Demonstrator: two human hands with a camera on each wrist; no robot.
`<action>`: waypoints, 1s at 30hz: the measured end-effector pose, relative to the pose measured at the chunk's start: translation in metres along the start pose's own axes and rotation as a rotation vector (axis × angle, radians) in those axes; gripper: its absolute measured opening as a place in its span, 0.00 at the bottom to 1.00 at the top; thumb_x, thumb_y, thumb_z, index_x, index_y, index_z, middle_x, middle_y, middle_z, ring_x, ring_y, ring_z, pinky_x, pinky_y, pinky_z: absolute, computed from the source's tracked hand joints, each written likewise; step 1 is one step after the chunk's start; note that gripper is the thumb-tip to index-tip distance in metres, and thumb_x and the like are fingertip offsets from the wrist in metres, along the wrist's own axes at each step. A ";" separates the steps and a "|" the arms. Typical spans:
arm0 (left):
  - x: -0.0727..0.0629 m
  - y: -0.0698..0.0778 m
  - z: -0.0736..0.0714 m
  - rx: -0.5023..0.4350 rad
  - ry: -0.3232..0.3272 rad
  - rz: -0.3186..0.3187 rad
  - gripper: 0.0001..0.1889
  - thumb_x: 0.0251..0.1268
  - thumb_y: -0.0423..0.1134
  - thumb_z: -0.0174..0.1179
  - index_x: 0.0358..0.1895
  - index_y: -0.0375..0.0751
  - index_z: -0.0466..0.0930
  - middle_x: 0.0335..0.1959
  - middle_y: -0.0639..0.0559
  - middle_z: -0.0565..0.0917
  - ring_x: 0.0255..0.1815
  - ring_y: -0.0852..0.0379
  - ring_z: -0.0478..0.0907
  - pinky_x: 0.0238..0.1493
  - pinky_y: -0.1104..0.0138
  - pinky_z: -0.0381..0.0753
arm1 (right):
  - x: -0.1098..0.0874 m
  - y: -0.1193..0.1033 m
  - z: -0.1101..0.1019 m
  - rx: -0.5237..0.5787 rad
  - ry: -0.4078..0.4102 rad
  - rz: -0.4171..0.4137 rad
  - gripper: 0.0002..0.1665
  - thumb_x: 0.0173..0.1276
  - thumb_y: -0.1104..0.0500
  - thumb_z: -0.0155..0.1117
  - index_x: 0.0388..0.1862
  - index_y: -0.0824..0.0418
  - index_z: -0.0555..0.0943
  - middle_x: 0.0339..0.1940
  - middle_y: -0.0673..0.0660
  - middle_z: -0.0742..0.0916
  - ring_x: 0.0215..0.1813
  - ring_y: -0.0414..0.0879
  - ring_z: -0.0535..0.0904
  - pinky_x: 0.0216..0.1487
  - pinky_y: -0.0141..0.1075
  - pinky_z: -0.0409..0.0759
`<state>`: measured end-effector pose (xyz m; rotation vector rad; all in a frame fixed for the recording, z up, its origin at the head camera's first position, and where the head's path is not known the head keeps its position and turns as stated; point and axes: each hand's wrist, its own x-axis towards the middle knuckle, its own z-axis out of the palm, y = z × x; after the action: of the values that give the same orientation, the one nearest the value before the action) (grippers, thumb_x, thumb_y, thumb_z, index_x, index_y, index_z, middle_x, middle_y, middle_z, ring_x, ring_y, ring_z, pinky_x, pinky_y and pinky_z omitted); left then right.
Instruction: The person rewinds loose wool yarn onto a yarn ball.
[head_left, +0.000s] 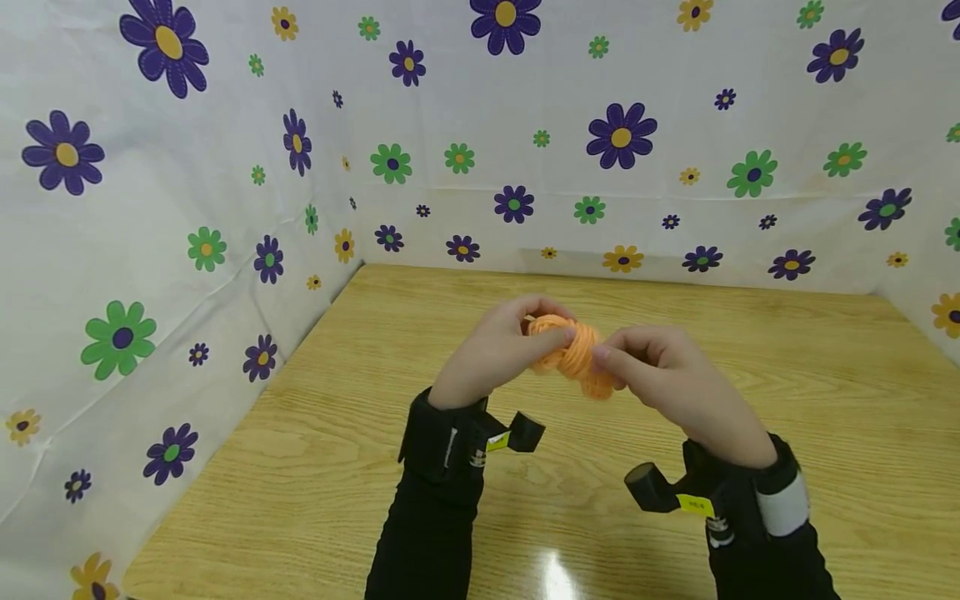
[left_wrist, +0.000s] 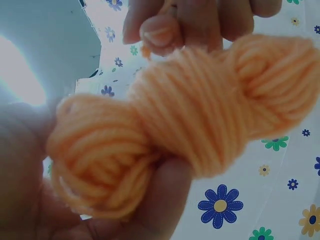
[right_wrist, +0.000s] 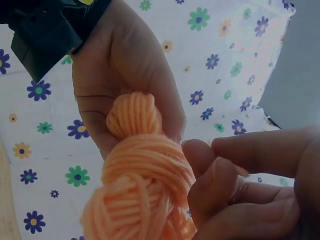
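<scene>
A small skein of orange yarn (head_left: 577, 354), wound tightly round its middle with a looped bundle at each end, is held up above the table. My left hand (head_left: 504, 346) grips one end of it, the thumb (left_wrist: 167, 195) lying along the yarn in the left wrist view. At the wound middle, my right hand (head_left: 663, 371) has thumb and forefinger pinched together beside the skein. A short bit of orange strand (left_wrist: 145, 52) shows at those fingertips in the left wrist view. In the right wrist view the right hand (right_wrist: 250, 185) is close against the wound yarn (right_wrist: 150, 160).
Below the hands lies a wooden table (head_left: 315, 467) with a light reflection near its front edge. White flower-patterned cloth (head_left: 450, 100) hangs behind it and along the left side. Black straps with small cameras (head_left: 525, 433) sit on both wrists.
</scene>
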<state>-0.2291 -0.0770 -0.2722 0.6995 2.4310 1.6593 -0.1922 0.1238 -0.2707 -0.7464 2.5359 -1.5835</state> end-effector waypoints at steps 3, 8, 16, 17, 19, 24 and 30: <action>0.000 0.000 0.002 0.001 0.052 0.007 0.12 0.65 0.40 0.55 0.49 0.39 0.76 0.42 0.46 0.77 0.34 0.53 0.72 0.34 0.67 0.76 | -0.001 -0.002 0.002 -0.006 0.011 0.009 0.17 0.71 0.54 0.51 0.38 0.66 0.80 0.31 0.57 0.79 0.32 0.48 0.69 0.31 0.35 0.69; 0.001 0.001 0.005 -0.007 0.156 0.029 0.13 0.65 0.42 0.56 0.49 0.40 0.75 0.42 0.47 0.76 0.31 0.54 0.70 0.31 0.66 0.75 | 0.000 -0.004 0.006 -0.027 0.038 0.023 0.16 0.71 0.54 0.52 0.40 0.66 0.80 0.27 0.57 0.76 0.23 0.46 0.63 0.22 0.35 0.62; 0.002 0.006 0.010 -0.067 0.311 0.038 0.12 0.64 0.40 0.57 0.48 0.40 0.76 0.40 0.47 0.76 0.30 0.55 0.69 0.27 0.70 0.71 | 0.003 -0.002 0.010 -0.055 0.053 0.006 0.16 0.71 0.52 0.52 0.37 0.63 0.80 0.25 0.57 0.75 0.17 0.46 0.59 0.19 0.36 0.60; 0.003 0.007 0.010 -0.081 0.322 0.041 0.12 0.64 0.40 0.57 0.48 0.40 0.76 0.41 0.47 0.76 0.30 0.55 0.69 0.27 0.71 0.72 | 0.003 -0.002 0.011 -0.055 0.056 0.006 0.16 0.71 0.52 0.52 0.36 0.63 0.80 0.25 0.57 0.75 0.17 0.46 0.59 0.19 0.36 0.61; 0.003 0.007 0.012 -0.110 0.342 0.053 0.13 0.64 0.40 0.57 0.48 0.39 0.76 0.42 0.47 0.76 0.32 0.55 0.70 0.29 0.71 0.73 | 0.004 -0.001 0.012 -0.048 0.065 0.003 0.16 0.71 0.51 0.52 0.36 0.63 0.80 0.24 0.57 0.75 0.17 0.46 0.60 0.18 0.36 0.61; 0.003 0.008 0.015 -0.198 0.377 0.092 0.13 0.65 0.39 0.56 0.49 0.37 0.75 0.45 0.46 0.76 0.36 0.56 0.72 0.34 0.70 0.76 | 0.006 0.001 0.017 -0.019 0.112 -0.009 0.16 0.71 0.51 0.52 0.36 0.63 0.80 0.23 0.58 0.76 0.18 0.47 0.60 0.20 0.36 0.61; 0.003 0.009 0.018 -0.256 0.390 0.128 0.14 0.64 0.37 0.56 0.50 0.33 0.74 0.46 0.44 0.75 0.37 0.55 0.73 0.37 0.69 0.78 | 0.011 0.003 0.022 0.043 0.174 -0.026 0.16 0.71 0.55 0.51 0.36 0.68 0.78 0.20 0.57 0.75 0.25 0.48 0.65 0.25 0.35 0.62</action>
<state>-0.2230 -0.0581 -0.2706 0.5450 2.3777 2.2961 -0.1963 0.1022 -0.2811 -0.6666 2.6090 -1.7797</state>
